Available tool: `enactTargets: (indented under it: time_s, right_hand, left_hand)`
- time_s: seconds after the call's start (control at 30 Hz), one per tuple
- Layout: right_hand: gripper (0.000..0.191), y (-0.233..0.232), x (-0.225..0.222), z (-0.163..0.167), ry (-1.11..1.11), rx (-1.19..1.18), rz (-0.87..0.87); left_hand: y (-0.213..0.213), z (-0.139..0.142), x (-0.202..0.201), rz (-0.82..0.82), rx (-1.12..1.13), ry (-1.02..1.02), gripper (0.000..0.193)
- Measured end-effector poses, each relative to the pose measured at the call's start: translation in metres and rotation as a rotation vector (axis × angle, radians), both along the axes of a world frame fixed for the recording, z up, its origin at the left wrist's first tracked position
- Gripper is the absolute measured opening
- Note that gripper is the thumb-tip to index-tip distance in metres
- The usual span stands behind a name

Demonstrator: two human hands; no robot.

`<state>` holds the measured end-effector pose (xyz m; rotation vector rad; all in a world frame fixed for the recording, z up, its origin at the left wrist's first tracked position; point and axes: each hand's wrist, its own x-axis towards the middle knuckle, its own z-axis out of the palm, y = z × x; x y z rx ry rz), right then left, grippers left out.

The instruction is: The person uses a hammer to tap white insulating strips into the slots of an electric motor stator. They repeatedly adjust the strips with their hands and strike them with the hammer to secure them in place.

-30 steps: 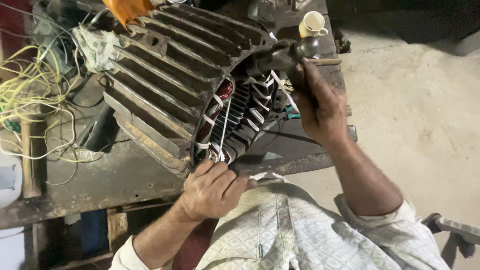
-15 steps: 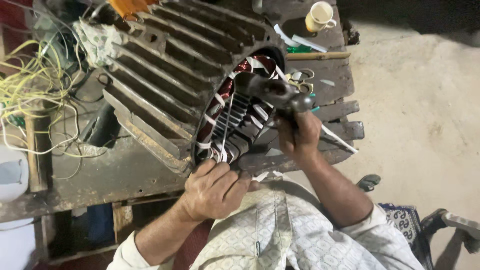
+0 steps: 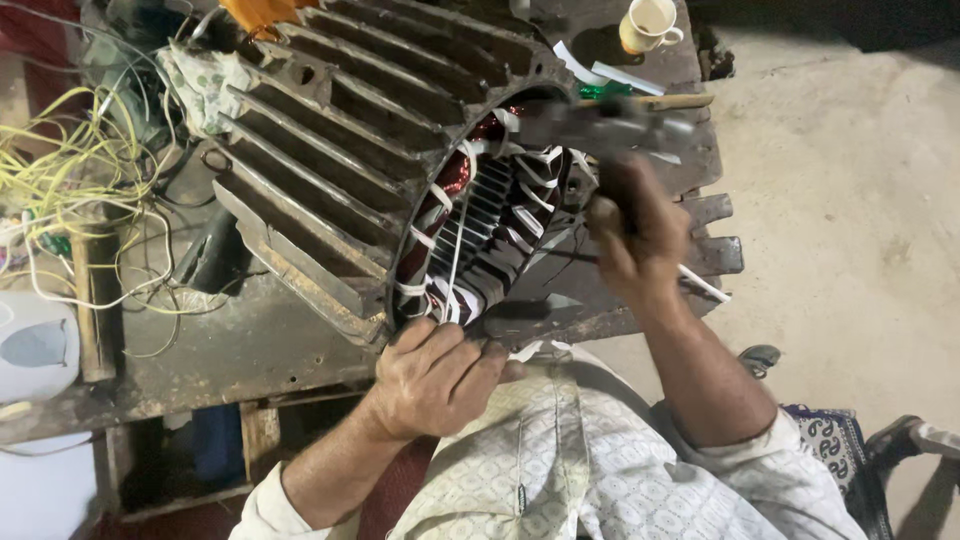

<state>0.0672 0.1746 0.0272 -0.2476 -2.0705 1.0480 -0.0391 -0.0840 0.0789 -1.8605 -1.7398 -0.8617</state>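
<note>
Head view, looking down: a big ribbed iron motor stator (image 3: 400, 170) lies on its side on a workbench (image 3: 220, 350), just ahead of both hands. It looks very heavy and rigid; its copper windings (image 3: 470, 215) look delicate, so the finned shell is the safer hold. Left hand (image 3: 435, 375) curls against the lower rim. Right hand (image 3: 635, 235) is closed around a blurred hammer (image 3: 610, 125).
</note>
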Motion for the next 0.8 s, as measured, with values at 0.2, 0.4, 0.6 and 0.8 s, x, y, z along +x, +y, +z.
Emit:
enactTargets:
  time_s: [0.2,0.4,0.6,0.8]
  right_hand:
    - [0.038,0.018,0.011,0.000,-0.045,-0.426,0.162]
    - [0.052,0.031,0.050,0.025,0.170,-0.754,0.280]
    - [0.044,0.061,0.113,0.008,0.110,-0.783,0.459]
    - [0.041,0.068,0.109,-0.035,-0.186,0.248,0.380]
  left_hand:
    - [0.007,-0.019,-0.003,0.031,-0.029,0.124,0.033]
    - [0.031,-0.021,0.029,-0.007,-0.321,0.094,0.036]
    - [0.167,0.073,0.020,-0.202,-0.566,0.339,0.018]
    - [0.243,0.113,-0.045,-0.076,-0.958,0.247,0.018]
